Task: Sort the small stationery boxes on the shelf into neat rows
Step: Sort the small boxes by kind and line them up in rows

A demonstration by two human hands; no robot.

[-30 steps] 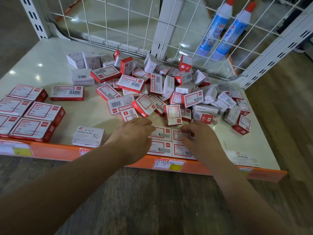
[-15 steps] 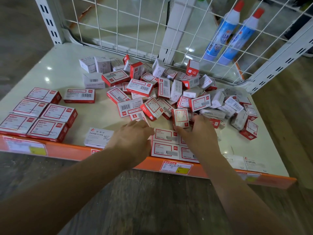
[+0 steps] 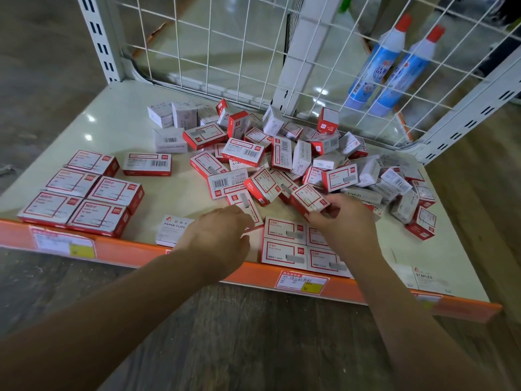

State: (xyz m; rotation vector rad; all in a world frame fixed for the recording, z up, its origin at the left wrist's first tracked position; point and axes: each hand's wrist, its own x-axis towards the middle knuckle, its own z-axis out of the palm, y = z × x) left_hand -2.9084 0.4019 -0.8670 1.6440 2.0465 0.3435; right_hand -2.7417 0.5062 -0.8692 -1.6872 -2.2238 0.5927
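Glossy cream shelf point(image 3: 118, 117), orange front lip point(image 3: 135, 251) with price labels; bare strip along left rear, white wire grid point(image 3: 225, 52) closing back. Jumbled pile of small cardboard staple boxes point(image 3: 282, 153), red-white and plain white, fills centre-right. Neat block of larger red-white boxes point(image 3: 81, 193) front left. Four flat boxes in tidy square point(image 3: 284, 241) at front edge. Right hand point(image 3: 342, 221) pinches red-white box point(image 3: 308, 198) at pile's near edge, just behind square. Left hand point(image 3: 217, 241), fingers loosely curled, holds nothing, fingertips beside tilted staple box point(image 3: 246, 207), paper clips box point(image 3: 172, 230) just left.
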